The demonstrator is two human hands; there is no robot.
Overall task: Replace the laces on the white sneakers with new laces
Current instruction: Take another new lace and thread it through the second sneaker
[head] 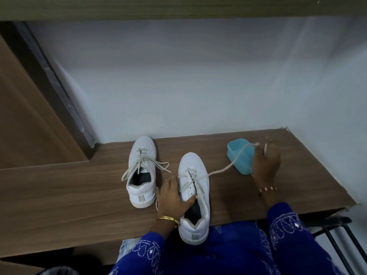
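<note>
Here two sneakers [141, 171] — one tub [240, 155] — two hands [174, 197].

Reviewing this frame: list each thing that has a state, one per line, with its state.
Far sneaker: upright on the table, laced, lace ends loose.
Near sneaker: upright, heel at the table edge, partly unlaced.
Lace: stretched from the near sneaker to the right hand.
Blue container: open, no lid.
Left hand: grips the near sneaker at its opening.
Right hand: holds the lace end.
</note>
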